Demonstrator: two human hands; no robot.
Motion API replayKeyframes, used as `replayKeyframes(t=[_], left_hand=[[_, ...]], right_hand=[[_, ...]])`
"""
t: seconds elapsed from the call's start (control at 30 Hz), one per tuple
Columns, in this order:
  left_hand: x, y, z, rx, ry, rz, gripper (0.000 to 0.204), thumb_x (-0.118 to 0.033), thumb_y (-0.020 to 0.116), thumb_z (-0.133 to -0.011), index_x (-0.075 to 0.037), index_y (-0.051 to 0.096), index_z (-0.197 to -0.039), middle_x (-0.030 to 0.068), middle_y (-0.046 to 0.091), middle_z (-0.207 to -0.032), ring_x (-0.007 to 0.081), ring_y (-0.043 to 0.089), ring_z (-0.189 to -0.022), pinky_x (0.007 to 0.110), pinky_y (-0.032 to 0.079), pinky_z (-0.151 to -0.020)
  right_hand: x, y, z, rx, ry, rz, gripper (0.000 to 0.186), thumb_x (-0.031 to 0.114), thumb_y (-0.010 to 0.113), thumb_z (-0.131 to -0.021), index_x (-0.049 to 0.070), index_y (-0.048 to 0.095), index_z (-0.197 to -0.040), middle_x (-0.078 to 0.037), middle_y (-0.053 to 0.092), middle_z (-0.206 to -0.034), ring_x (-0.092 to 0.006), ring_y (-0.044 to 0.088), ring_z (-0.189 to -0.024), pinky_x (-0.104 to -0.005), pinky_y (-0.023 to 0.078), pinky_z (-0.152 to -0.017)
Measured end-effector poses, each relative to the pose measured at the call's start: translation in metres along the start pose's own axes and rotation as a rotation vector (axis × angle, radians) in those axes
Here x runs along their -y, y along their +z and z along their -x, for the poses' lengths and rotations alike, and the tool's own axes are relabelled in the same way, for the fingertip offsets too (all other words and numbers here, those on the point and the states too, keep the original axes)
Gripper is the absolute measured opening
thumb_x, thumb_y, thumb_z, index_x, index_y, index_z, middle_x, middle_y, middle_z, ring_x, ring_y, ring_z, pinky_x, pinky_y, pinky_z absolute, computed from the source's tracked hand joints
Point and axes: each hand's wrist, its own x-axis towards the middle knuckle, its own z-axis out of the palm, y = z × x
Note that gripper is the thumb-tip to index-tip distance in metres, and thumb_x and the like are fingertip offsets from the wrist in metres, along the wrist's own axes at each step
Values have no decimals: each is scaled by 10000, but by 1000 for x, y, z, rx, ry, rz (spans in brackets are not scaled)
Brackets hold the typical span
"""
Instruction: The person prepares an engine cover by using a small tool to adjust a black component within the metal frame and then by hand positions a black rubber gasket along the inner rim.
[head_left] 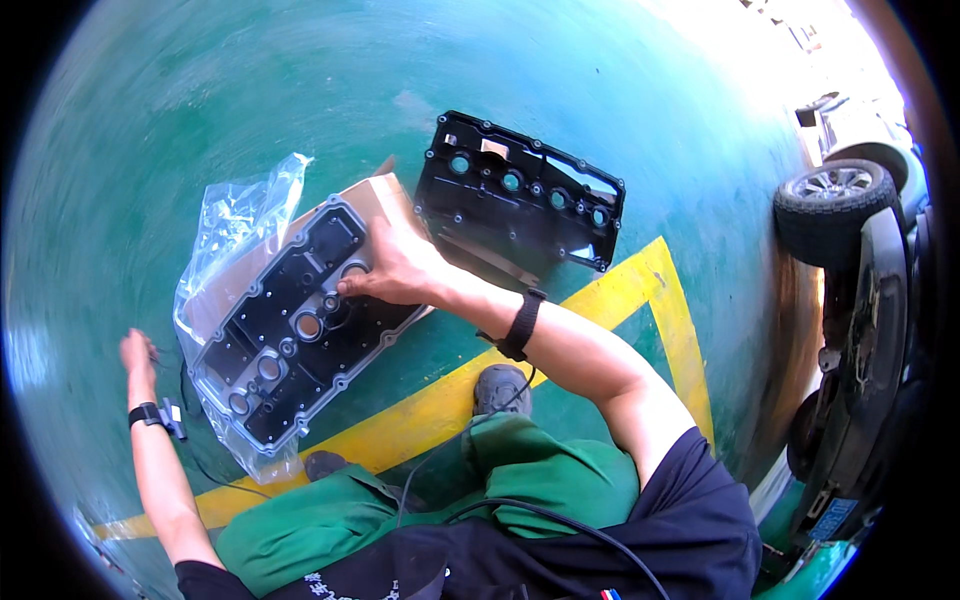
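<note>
A black engine valve cover (375, 345) with a grey gasket round its rim lies tilted in front of me, its ribbed, holed face up. My right hand (405, 262) grips its far right edge, thumb pressed on the face beside a round hole and the other fingers mostly out of sight. Beneath the cover are a cardboard box (394, 192) and a clear plastic bag (245, 215). Off to the left, apart from the cover, my left hand (138, 350) hangs over the floor; its fingers are too small and blurred to read.
A second black valve cover (480, 215) rests on the green floor beyond the box. Yellow floor lines (610, 295) run by my shoes (502, 390). Dark cables (560, 515) cross my lap. At far right are a wheel (835, 205) and dark car parts (865, 330).
</note>
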Motion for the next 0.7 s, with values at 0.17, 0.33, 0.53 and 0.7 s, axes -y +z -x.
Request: replayKeyframes(t=[0.17,0.33,0.53,0.7], left_hand=[[-193,90,73,12,553,-39,454,-447,544,-1070,-16,681,-1044,-44,498,-758,91,449,-650,294,343,-566],[-317,133,269,410,768,-212,356,-349,518,-1111,-39,693,-1093,-42,589,-832,101,513,-718,256,427,-652],[-305,190,421,779,888,-125,159,-116,562,-1074,-6,627,-1169,156,713,-887,164,678,-763,326,521,-672],[-293,182,420,826,923,-241,207,-26,572,-1027,-3,627,-1225,186,729,-939,282,730,-809,366,549,-721]], right_hand=[[2,-9,9,-256,-125,64,649,428,815,-853,-97,593,-1164,-296,681,-1106,-457,675,-1056,-497,533,-948],[73,-45,29,-194,-237,-265,528,380,704,-980,-20,603,-1310,-216,699,-1136,-336,643,-1110,-430,507,-959],[87,-54,36,-125,-43,-780,521,398,667,-1008,-107,643,-1136,-209,728,-1049,-222,700,-1016,-374,560,-881],[67,-42,28,-69,120,-791,371,302,667,-1013,-66,689,-1060,-111,717,-900,-135,670,-824,-291,539,-743]])
